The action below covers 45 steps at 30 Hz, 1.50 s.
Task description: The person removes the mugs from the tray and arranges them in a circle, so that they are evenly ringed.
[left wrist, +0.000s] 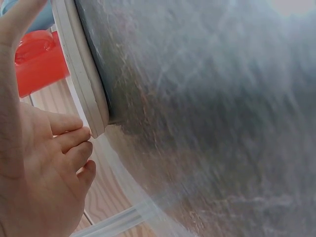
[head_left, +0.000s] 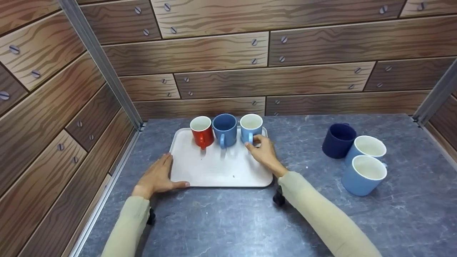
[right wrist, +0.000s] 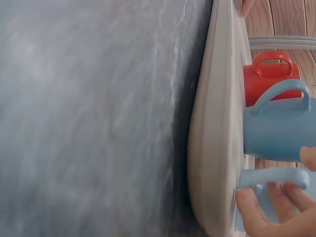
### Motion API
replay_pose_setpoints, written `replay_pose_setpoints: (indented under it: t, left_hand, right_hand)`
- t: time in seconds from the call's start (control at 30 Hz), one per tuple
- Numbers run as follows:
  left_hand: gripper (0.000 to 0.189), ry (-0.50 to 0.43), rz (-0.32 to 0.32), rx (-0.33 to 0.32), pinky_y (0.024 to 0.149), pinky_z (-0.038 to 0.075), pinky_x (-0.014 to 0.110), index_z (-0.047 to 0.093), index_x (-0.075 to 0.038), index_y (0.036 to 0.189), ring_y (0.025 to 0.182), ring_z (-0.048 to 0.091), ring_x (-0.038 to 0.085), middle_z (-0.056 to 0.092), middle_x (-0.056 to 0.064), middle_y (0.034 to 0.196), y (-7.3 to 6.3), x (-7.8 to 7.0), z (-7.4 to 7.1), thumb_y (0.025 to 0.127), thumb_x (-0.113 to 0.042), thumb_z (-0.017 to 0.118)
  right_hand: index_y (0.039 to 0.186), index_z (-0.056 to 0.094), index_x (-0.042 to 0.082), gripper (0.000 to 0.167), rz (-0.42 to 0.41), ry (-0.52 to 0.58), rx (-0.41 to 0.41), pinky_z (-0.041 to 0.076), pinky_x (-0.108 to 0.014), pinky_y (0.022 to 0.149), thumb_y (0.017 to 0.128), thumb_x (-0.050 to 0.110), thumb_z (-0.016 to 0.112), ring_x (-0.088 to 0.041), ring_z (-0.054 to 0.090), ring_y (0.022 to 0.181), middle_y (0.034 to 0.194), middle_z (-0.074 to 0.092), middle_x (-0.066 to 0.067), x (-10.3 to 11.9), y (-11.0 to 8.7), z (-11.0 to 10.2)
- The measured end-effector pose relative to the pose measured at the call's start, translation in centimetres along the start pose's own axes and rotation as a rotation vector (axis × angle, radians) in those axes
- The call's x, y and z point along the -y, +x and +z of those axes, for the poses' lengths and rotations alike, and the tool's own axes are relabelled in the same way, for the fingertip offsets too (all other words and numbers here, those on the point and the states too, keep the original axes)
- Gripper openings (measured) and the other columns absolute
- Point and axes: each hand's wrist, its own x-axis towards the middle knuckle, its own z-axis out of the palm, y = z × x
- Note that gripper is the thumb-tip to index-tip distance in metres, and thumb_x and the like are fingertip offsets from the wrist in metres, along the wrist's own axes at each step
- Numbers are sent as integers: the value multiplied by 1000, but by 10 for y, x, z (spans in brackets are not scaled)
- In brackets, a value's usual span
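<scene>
A white tray (head_left: 214,171) lies on the table with three mugs in a row along its far side. They are a red mug (head_left: 202,137), a mid-blue mug (head_left: 225,134) and a light blue mug (head_left: 246,135) with a white inside, all upright with handles toward the near side. My right hand (head_left: 265,153) reaches over the tray's right edge and holds the light blue mug by its handle (right wrist: 276,175), thumb on one side and fingers on the other. At the tray's left edge rests my left hand (head_left: 157,176), fingers extended along the side and thumb at the near corner.
Right of the tray stand a dark navy mug (head_left: 338,141) and two light blue mugs, one behind (head_left: 369,145) and one nearer (head_left: 362,178), close together. Wood-patterned walls (head_left: 221,57) close off the back and left, with a metal post (head_left: 103,64) in the left corner.
</scene>
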Motion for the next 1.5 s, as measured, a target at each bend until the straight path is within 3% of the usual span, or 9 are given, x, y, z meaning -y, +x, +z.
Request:
replay_pose_setpoints:
  t: [0.13, 0.27, 0.43, 0.57, 0.8, 0.97, 1.27, 1.5]
  left_hand:
    - [142, -10, 5, -5, 132, 24, 61, 26, 4, 166, 161, 25, 48, 26, 29, 173, -1, 1, 1, 70, -88, 75]
    - [142, -9, 7, -8, 132, 24, 61, 26, 5, 166, 161, 25, 48, 26, 29, 173, -1, 2, 1, 71, -88, 75]
    - [141, -5, 6, -14, 132, 25, 62, 27, 5, 166, 160, 25, 49, 27, 29, 173, -1, 1, 1, 71, -87, 76]
    - [142, 0, 1, -8, 132, 24, 60, 26, 5, 166, 161, 25, 48, 26, 28, 173, -1, 1, 0, 70, -89, 74]
    - [141, 4, 9, -15, 132, 25, 60, 28, 5, 166, 161, 26, 47, 28, 28, 173, -1, -1, -2, 71, -87, 75]
    - [141, -6, -8, 2, 133, 23, 59, 26, 4, 167, 162, 24, 46, 25, 27, 174, -2, -1, -1, 71, -88, 74]
    - [141, -15, -8, 2, 133, 22, 61, 25, 3, 167, 162, 23, 47, 24, 26, 175, -1, 0, 0, 71, -88, 75]
    - [142, -9, 0, 2, 133, 23, 61, 25, 5, 167, 162, 24, 48, 24, 28, 174, -1, 0, 0, 71, -88, 75]
  right_hand:
    - [103, 75, -3, 15, 29, -9, -9, 57, -31, 84, 98, 10, 72, -28, 73, 97, 104, 78, -21, 1, 2, 6]
    - [103, 72, -3, 16, 123, 115, 45, 54, -20, 67, 104, 11, 64, -17, 69, 79, 106, 78, -23, 2, 3, 10]
    - [114, 67, -6, 24, 282, 355, 147, 64, -25, 64, 111, 13, 52, -15, 73, 76, 109, 78, -18, 1, 4, 13]
    - [110, 65, -5, 29, 317, 465, 163, 62, -24, 63, 115, 18, 48, -14, 72, 75, 97, 77, -11, -1, 5, 15]
    - [90, 65, 2, 41, 269, 429, 90, 53, -21, 59, 117, 22, 41, -12, 60, 67, 77, 66, -2, -1, 5, 15]
    - [81, 60, 5, 42, 251, 423, 58, 49, -21, 57, 116, 19, 40, -9, 54, 62, 72, 59, 0, -2, 5, 13]
    - [81, 58, 8, 41, 198, 348, 50, 40, -22, 49, 116, 23, 42, -10, 50, 58, 70, 55, 1, -2, 1, -2]
    - [81, 58, 9, 42, 115, 300, 52, 40, -22, 54, 117, 24, 42, -12, 49, 60, 70, 55, 1, -2, -3, -22]
